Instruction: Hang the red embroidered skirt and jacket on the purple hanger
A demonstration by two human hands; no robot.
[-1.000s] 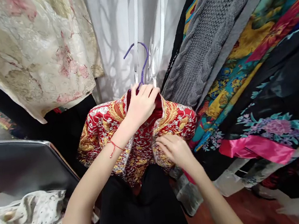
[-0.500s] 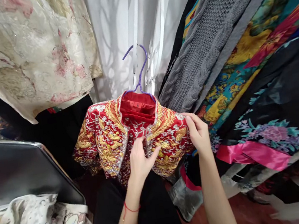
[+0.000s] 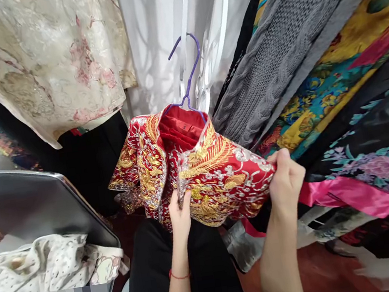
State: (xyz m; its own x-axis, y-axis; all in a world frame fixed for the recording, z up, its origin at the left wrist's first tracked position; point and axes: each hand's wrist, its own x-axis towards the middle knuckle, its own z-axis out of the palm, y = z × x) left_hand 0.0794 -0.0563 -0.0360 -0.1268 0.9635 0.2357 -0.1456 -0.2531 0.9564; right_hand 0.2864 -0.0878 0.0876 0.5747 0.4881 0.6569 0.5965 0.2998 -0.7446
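A red jacket [image 3: 221, 176] with gold and silver embroidery hangs on a purple hanger [image 3: 190, 80], its front open and a red lining showing at the collar. My left hand [image 3: 181, 216], with a red string on the wrist, pinches the front edge of the jacket's right-hand panel between thumb and fingers. At the shoulder and sleeve on the right, my right hand [image 3: 287, 181] is closed on the cloth and pulls it taut. The lower part of the jacket hangs over black-clad legs [image 3: 209, 270].
White curtains [image 3: 153, 40] hang behind the hanger. A floral cream garment [image 3: 68, 62] is at upper left. On the right hang a grey knit [image 3: 277, 60] and a black embroidered garment [image 3: 379, 138]. A black chair [image 3: 34, 199] at left bears spotted cloth [image 3: 47, 261].
My left hand has gone from spread fingers to a pinch on the front edge. My right hand has tightened on the sleeve and drawn it right, stretching that panel. The view has shifted.
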